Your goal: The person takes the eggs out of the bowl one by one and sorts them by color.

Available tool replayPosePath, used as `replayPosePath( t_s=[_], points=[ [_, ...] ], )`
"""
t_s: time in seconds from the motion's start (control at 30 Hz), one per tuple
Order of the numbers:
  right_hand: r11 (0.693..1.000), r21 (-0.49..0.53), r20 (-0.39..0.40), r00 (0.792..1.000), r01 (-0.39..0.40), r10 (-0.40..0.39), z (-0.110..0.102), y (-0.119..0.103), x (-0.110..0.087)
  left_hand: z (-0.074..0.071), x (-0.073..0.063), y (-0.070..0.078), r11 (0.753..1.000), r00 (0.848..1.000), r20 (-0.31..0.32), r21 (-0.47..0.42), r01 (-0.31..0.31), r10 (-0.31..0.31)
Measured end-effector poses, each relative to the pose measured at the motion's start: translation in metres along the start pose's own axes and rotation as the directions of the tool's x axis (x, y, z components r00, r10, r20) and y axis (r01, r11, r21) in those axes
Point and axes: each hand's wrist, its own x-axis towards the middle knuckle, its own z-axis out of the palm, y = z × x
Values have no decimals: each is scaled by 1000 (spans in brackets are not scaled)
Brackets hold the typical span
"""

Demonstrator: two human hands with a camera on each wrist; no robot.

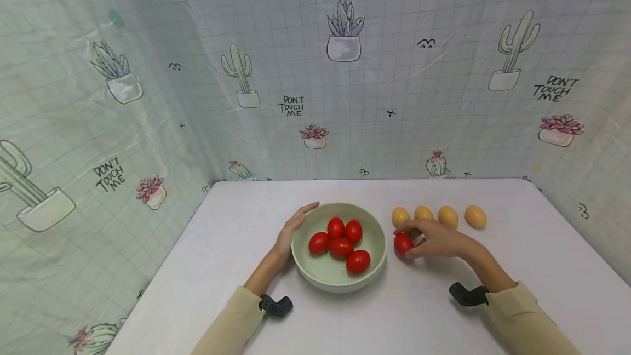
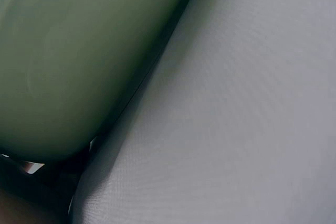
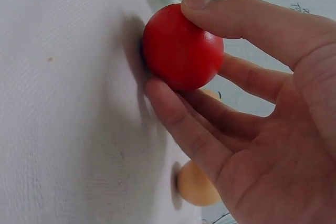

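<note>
A pale green bowl [image 1: 337,284] stands on the table with several red tomatoes [image 1: 341,248] in it. Along its left outer side rests my left hand [image 1: 290,232], fingers fairly straight against the wall near the rim. The left wrist view is mostly filled by the bowl's side [image 2: 79,61]. To the right of the bowl, my right hand [image 1: 436,239] pinches another tomato [image 1: 401,245] between thumb and fingers. In the right wrist view that tomato [image 3: 181,48] is round, smooth and glossy, at or just above the tabletop.
Several yellow egg-shaped fruits [image 1: 448,217] lie in a row behind the right hand. The white table [image 1: 236,218] is backed by a cloth [image 1: 276,26] printed with cacti, which also hangs at both sides. Each wrist carries a black band [image 1: 276,306].
</note>
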Motion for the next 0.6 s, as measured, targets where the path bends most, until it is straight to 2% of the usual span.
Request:
replayPosePath(
  t_s=[0.6],
  points=[
    [1000,22,29,999,-14,14,-3,-3,-3,-2,0,-3,1000,1000,24,-3,-10,11]
  ],
)
